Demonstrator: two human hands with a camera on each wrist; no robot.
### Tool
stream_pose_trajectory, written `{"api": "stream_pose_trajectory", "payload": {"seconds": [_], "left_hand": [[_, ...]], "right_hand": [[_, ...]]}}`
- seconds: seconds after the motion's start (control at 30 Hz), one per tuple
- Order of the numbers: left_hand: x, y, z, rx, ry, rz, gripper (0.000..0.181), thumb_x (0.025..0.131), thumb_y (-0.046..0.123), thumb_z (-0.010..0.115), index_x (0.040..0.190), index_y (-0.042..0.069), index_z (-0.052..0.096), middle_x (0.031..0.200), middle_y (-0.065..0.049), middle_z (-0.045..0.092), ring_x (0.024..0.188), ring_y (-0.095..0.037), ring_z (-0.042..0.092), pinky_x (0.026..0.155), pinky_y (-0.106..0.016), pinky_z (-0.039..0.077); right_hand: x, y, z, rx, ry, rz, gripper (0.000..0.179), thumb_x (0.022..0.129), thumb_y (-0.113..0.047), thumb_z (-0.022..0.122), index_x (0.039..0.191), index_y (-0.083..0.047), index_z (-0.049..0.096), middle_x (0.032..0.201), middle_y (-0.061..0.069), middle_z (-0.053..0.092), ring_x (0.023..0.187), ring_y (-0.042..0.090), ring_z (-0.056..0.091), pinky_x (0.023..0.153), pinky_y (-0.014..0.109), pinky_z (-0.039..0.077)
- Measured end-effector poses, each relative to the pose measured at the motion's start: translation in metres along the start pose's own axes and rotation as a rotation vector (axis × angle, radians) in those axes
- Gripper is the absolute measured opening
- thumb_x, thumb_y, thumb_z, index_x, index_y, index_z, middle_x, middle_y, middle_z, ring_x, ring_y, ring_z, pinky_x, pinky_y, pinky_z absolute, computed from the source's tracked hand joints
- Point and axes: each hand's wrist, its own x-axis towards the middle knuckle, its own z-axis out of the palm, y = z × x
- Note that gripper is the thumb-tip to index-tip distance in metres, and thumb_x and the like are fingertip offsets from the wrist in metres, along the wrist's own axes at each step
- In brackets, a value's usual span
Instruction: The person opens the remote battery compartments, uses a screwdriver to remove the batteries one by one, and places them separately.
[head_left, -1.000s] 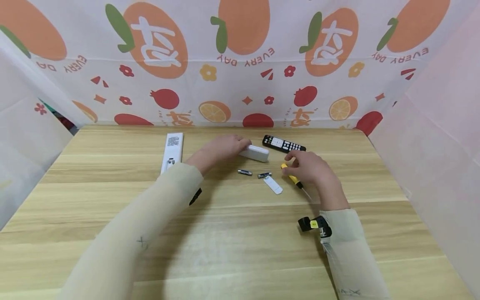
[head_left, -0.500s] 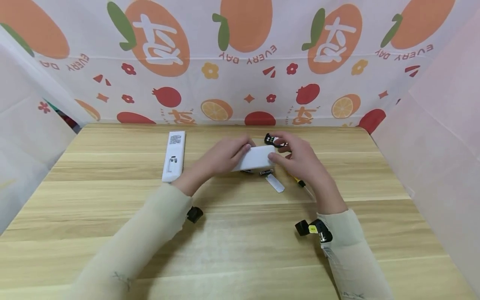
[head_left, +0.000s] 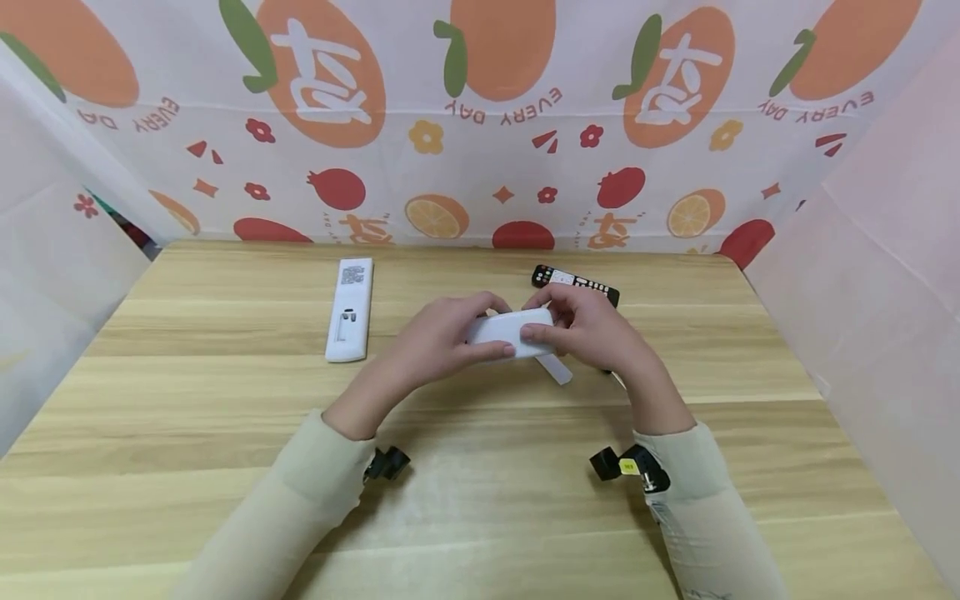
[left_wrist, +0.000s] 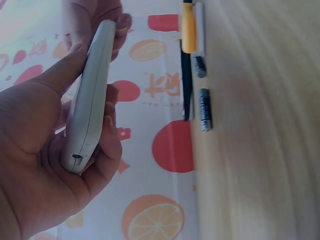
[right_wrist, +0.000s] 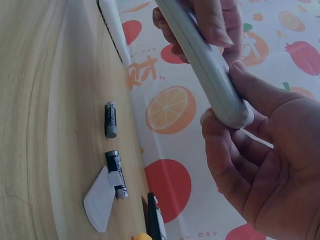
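Between both hands, a white remote control [head_left: 495, 329] is held raised off the table; no buttons show on its visible faces. My left hand [head_left: 438, 342] grips one end, thumb along the near face and fingers behind, as the left wrist view shows. A small dark opening marks that end of the remote [left_wrist: 90, 100]. At the other end, my right hand [head_left: 592, 329] pinches it between thumb and fingers. Below lie two small batteries [right_wrist: 111, 120], one overlapped by a white battery cover [right_wrist: 98, 200].
A second white remote [head_left: 349, 308] lies back up on the left, its battery bay uncovered. Behind the right hand is a black remote [head_left: 553, 275]. A yellow-handled screwdriver [left_wrist: 188, 30] lies by the batteries. A fruit-print cloth [head_left: 480, 175] hangs at the table's far edge.
The left hand has lifted the white remote and brought it nearer. The right hand has moved left from above the screwdriver and taken hold of the remote's other end.
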Motion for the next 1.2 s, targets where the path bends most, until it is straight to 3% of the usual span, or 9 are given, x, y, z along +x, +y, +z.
{"api": "stream_pose_trajectory", "payload": {"seconds": [0.13, 0.4, 0.73, 0.97, 1.03, 1.2], "left_hand": [[-0.004, 0.001, -0.006, 0.018, -0.030, -0.007, 0.043, 0.087, 0.045, 0.075, 0.120, 0.021, 0.063, 0.096, 0.003, 0.068, 0.079, -0.017, 0.059, 0.070, -0.033, 0.048], [-0.007, 0.003, -0.015, 0.057, -0.052, -0.010, 0.041, 0.088, 0.044, 0.075, 0.120, 0.022, 0.063, 0.097, 0.003, 0.069, 0.079, -0.017, 0.059, 0.070, -0.032, 0.047], [-0.011, 0.003, -0.022, 0.086, -0.072, -0.022, 0.042, 0.087, 0.044, 0.075, 0.121, 0.022, 0.063, 0.101, 0.003, 0.069, 0.083, -0.017, 0.059, 0.073, -0.033, 0.047], [-0.012, -0.001, -0.027, 0.098, -0.112, -0.039, 0.044, 0.085, 0.044, 0.077, 0.121, 0.022, 0.063, 0.099, 0.004, 0.069, 0.084, -0.017, 0.060, 0.074, -0.033, 0.048], [-0.013, -0.002, -0.029, 0.100, -0.135, -0.035, 0.044, 0.085, 0.044, 0.077, 0.120, 0.021, 0.064, 0.097, 0.004, 0.069, 0.083, -0.016, 0.060, 0.074, -0.033, 0.048], [-0.014, -0.001, -0.029, 0.118, -0.252, -0.076, 0.045, 0.084, 0.044, 0.078, 0.120, 0.021, 0.066, 0.099, 0.003, 0.069, 0.084, -0.016, 0.060, 0.077, -0.034, 0.048]], "right_hand": [[0.000, 0.000, 0.003, 0.087, -0.037, 0.004, 0.024, 0.088, -0.027, 0.078, 0.107, -0.018, 0.067, 0.084, 0.011, 0.060, 0.068, 0.028, 0.059, 0.061, 0.054, 0.056], [0.001, 0.001, 0.009, 0.050, -0.039, -0.058, 0.025, 0.090, -0.029, 0.075, 0.111, -0.018, 0.066, 0.094, 0.005, 0.062, 0.076, 0.026, 0.060, 0.062, 0.039, 0.055], [0.003, 0.000, 0.012, 0.033, -0.053, -0.125, 0.024, 0.093, -0.024, 0.072, 0.115, -0.019, 0.067, 0.098, 0.001, 0.063, 0.079, 0.022, 0.059, 0.065, 0.032, 0.052], [0.001, 0.002, 0.004, -0.011, -0.124, -0.096, 0.028, 0.096, -0.025, 0.068, 0.124, -0.022, 0.067, 0.104, -0.003, 0.067, 0.085, 0.024, 0.060, 0.071, 0.033, 0.052], [0.000, 0.003, 0.000, -0.047, -0.109, -0.077, 0.026, 0.095, -0.025, 0.069, 0.121, -0.023, 0.068, 0.101, -0.003, 0.067, 0.082, 0.024, 0.060, 0.069, 0.035, 0.052], [-0.001, 0.010, -0.009, -0.154, 0.024, -0.017, 0.011, 0.092, -0.018, 0.072, 0.102, -0.019, 0.068, 0.092, -0.001, 0.065, 0.082, 0.021, 0.057, 0.071, 0.036, 0.050]]}}
